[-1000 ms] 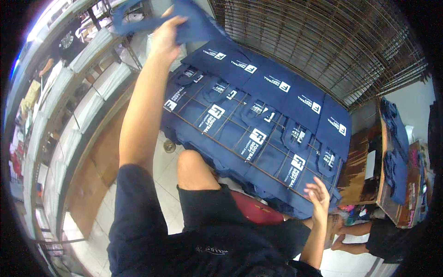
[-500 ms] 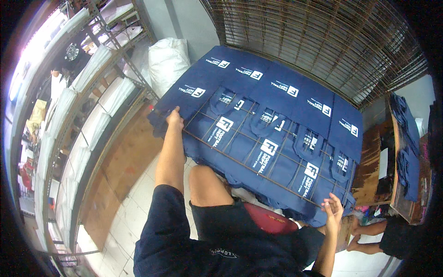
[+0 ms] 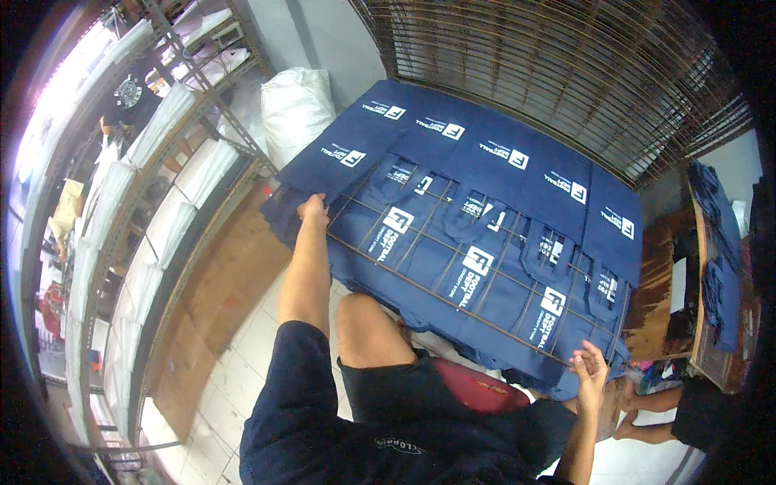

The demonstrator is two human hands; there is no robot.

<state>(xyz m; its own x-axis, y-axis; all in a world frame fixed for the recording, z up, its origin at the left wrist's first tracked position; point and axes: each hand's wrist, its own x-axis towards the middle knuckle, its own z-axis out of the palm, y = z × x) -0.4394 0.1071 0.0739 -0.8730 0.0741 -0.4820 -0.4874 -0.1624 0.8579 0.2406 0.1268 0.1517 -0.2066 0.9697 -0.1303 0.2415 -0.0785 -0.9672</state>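
Note:
A brown wire rack point(image 3: 458, 309) lies over navy cloth pieces with white print, which show between its bars. Flat navy cloth panels point(image 3: 525, 133), also printed in white, lie in rows over its far part. Some pieces under the bars have curved, strap-like cut-outs. My left hand point(image 3: 314, 208) is closed on the rack's left side, close to its near corner. At the near right corner my right hand point(image 3: 588, 368) is held palm up with its fingers apart and slightly curled, beside the bar. Whether it touches the rack I cannot tell.
Many wire racks point(image 3: 533, 56) stand stacked at the back. Shelves with white stacks point(image 3: 186, 186) line the left, near a white sack point(image 3: 295, 113). On the right is a wooden stand point(image 3: 702, 299) with navy cloth. Another person's legs point(image 3: 651, 412) show at lower right.
The view has shifted slightly, so the cloth and rack sit a little further right in the picture. Both hands keep nearly the same places at the rack.

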